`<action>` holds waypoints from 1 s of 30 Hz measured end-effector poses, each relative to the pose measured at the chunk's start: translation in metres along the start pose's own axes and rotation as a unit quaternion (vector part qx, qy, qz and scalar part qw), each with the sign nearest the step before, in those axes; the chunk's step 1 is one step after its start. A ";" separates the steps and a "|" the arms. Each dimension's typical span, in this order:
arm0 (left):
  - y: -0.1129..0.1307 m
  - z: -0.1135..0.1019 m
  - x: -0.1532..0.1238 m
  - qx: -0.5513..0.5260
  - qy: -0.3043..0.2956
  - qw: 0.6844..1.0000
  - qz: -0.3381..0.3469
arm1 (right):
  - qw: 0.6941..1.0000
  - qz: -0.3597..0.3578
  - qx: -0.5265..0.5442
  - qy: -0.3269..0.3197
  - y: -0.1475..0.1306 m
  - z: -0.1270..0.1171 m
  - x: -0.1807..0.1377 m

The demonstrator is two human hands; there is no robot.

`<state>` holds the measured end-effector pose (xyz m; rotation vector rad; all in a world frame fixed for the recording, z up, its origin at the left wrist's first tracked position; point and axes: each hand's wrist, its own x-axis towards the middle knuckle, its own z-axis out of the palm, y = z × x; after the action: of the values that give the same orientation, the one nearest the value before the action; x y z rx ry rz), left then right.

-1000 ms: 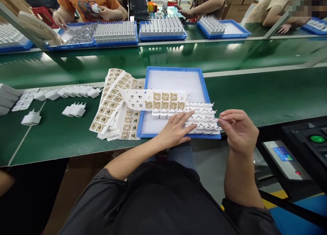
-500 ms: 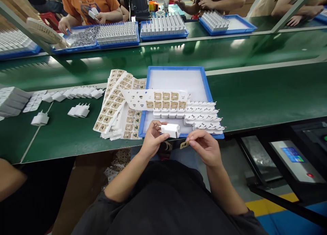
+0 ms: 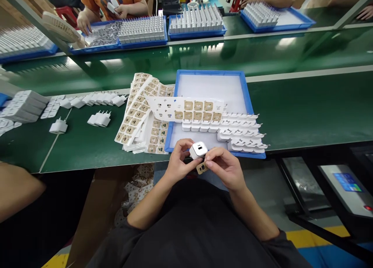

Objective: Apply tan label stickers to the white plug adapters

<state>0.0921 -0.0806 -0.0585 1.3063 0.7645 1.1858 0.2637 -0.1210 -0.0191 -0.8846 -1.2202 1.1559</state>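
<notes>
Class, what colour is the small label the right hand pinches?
The label is tan, seen best in the head view.

A long green bench [image 3: 250,52] runs across, glossy with reflected light [image 3: 285,43]. Yellow and blue bands [image 3: 303,239] mark the grey floor [image 3: 262,194].

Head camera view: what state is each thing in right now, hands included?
Left hand: closed on the white charger
White charger: held, slotted face showing, no tan sticker on that face
Right hand: pinching the tan sticker
Tan sticker: off its sheet, just below the charger; contact unclear
Blue tray: partly filled
Sticker sheet: partly used, lying across the tray
Loose sheets: piled, fanned out
Device screen: lit
</notes>
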 end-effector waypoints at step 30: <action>0.017 -0.008 -0.005 0.243 0.017 0.956 0.163 | 0.991 0.034 -0.042 0.124 -0.002 0.013 0.017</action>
<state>0.0798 -0.0849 -0.0445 1.8799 0.9277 1.3286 0.2504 -0.1056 -0.0107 -1.1075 -1.0467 1.0187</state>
